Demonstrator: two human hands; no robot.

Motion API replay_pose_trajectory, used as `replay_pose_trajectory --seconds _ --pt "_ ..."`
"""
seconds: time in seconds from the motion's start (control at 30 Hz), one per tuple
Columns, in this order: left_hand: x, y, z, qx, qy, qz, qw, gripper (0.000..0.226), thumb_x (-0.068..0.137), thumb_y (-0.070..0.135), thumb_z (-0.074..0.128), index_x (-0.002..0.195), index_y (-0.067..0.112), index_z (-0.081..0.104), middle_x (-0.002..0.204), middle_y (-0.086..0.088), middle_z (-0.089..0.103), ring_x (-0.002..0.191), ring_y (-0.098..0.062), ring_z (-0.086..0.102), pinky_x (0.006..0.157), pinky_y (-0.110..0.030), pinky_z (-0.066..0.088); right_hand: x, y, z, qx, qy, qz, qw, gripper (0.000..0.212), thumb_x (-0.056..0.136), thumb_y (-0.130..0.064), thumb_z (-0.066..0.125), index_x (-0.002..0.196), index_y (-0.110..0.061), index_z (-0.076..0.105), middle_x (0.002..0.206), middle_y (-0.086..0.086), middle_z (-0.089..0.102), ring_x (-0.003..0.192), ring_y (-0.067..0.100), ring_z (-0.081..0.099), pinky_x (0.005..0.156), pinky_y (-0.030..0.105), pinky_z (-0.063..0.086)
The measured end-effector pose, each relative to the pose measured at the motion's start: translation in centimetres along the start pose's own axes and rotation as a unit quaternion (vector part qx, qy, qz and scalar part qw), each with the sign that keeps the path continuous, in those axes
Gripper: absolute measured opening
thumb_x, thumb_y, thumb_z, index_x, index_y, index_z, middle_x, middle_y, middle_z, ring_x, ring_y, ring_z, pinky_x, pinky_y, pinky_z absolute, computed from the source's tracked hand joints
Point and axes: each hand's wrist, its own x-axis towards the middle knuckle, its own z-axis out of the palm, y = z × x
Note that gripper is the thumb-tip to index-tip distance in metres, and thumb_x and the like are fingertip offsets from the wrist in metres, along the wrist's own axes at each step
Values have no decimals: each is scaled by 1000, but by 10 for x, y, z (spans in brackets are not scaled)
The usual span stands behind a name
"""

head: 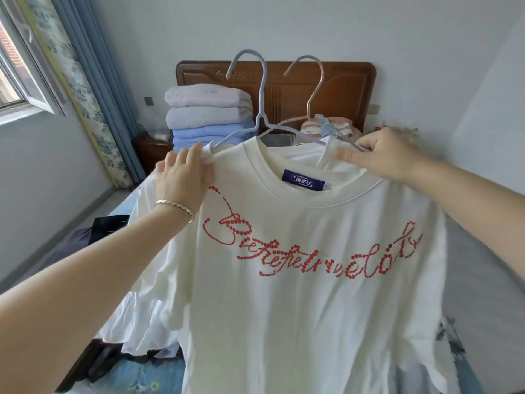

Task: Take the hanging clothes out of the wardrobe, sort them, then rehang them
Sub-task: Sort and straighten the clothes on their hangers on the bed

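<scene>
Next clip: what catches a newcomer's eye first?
A white T-shirt with red beaded script fills the centre, held up at its shoulders by the left hand and right hand. Above it rise a blue hanger and a pink hanger; folded clothes are stacked by the headboard behind.

"BUFU" in white capitals on blue label (304, 180) inside collar of T-shirt (312, 331). Across chest, red dotted cursive script (312, 253), one long looping line, perhaps beginning with B, otherwise not legible
</scene>
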Motion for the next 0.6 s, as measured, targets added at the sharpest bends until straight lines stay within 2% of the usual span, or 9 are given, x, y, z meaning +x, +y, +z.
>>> replay_pose_trajectory --seconds 0.13,0.33,0.43,0.5,0.57,0.6 --pt "0 -7 62 15 -126 -17 992 35 98 28 38 127 10 48 125 -12 54 117 -32 43 97 -40 31 20 59 57 -33 -38 41 998 60 83 -44 64 52 -19 20 54 -2 17 48 12 20 54 31 13" --pt "9 -8 200 14 -245 -54 968 32 100 31 36 121 12 52 123 -9 57 117 -30 45 94 -38 35 66 175 146 -110 -55 141 982 56 84 -51 60 56 -18 25 54 -2 32 51 14 33 49 30 15" --pt "20 -2 279 34 -292 -70 953 32 100 31 36 123 16 52 125 -5 56 119 -26 46 96 -37 34 94 242 191 -146 -41 174 973 51 82 -52 62 54 -19 36 69 2 45 73 23 47 50 23 20" --pt "27 3 330 55 -324 -70 942 31 100 31 35 125 21 51 124 -2 56 120 -24 46 98 -36 31 112 284 223 -155 -49 207 965 35 80 -52 64 62 -23 53 82 5 46 88 28 53 62 23 34" --pt "34 4 380 63 -350 -78 931 30 101 30 35 126 25 49 123 0 55 121 -23 45 98 -36 30 129 321 254 -162 -58 234 957 30 80 -48 67 69 -20 63 84 3 42 90 29 53 70 27 36" --pt "38 3 405 63 -358 -84 928 30 101 30 35 126 26 49 124 1 55 122 -23 44 98 -37 30 138 338 269 -170 -64 242 953 35 81 -46 67 62 -18 58 77 0 42 85 27 51 68 28 36"
